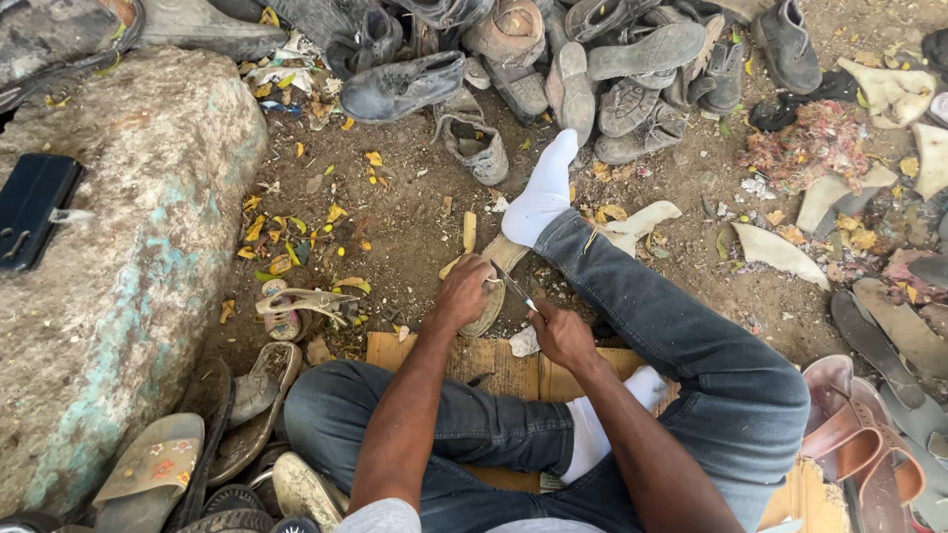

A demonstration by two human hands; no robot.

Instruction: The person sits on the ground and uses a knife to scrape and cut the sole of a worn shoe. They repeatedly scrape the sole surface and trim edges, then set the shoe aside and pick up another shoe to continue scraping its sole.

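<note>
A person sits cross-legged on a flattened sheet of cardboard (499,367) laid over bare dirt, in dark jeans and white socks, one leg stretched forward. The left hand (462,293) is closed around a worn tan shoe sole (491,296), pinning it on edge just above the cardboard, between the knees. The right hand (563,336) is clenched on the handle of a thin-bladed knife (516,289), its tip touching the sole near the left thumb. Beside the left knee lie worn sandals (158,464) and a strappy sandal (296,306) among yellow leaves. To the right, a brown leather sandal (859,434) rests by the thigh, with pale cut-off scraps of sole material (780,252) scattered on the ground past it. A large rough stone (128,247) with flecks of blue paint rises on the left, a black phone case (35,207) lying on top. Farthest off, past the outstretched foot, a heap of battered grey and black shoes (553,59) fills the upper edge of the scene.
</note>
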